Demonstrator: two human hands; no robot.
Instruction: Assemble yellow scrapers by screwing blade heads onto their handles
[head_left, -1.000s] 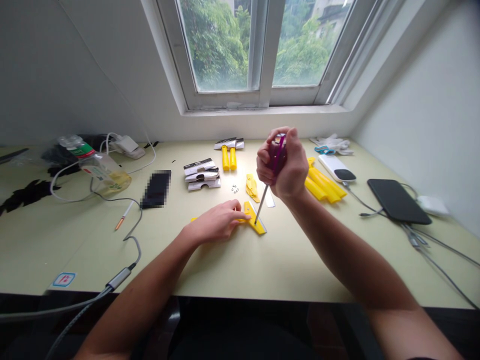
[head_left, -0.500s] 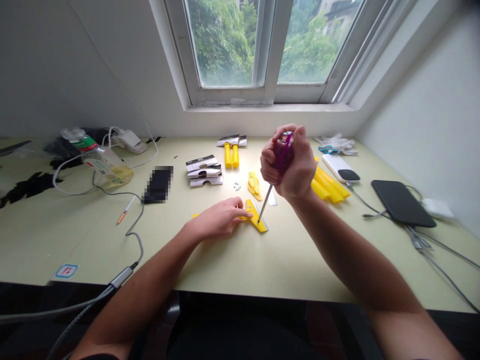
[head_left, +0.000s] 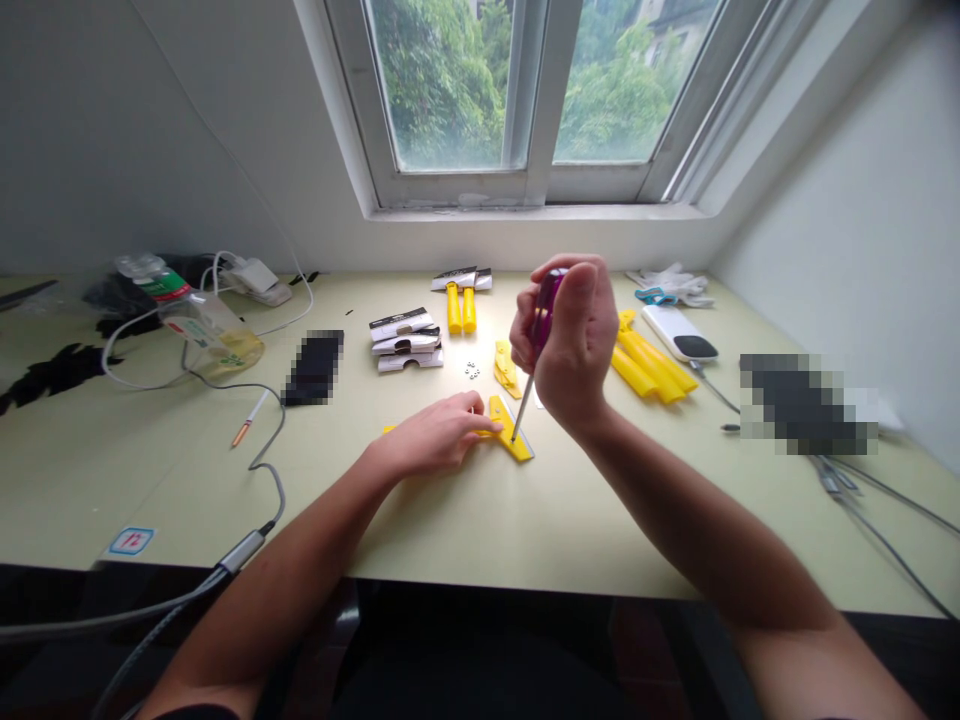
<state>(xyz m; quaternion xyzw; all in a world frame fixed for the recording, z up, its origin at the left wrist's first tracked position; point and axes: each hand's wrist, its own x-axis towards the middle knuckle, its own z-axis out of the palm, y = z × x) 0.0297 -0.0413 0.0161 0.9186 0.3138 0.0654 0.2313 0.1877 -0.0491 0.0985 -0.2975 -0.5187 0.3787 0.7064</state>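
Screwdriver work on a yellow part at a pale green desk [head_left: 187, 480].

Desk first: it carries a plastic bottle [head_left: 206, 335], a row of long yellow pieces [head_left: 649, 368] on the right and a tiny cluster of screws [head_left: 471, 372]. Right hand [head_left: 574, 340] has its fingers wrapped tight around the purple-handled screwdriver [head_left: 541, 325], tip planted on the flat yellow part [head_left: 510, 432] mid-desk. Left hand [head_left: 435, 440] lies flat, fingers spread, pressing that part down rather than gripping it. With the shaft tilted, the tip could likely skid off toward the left fingertips, or the part could twist.
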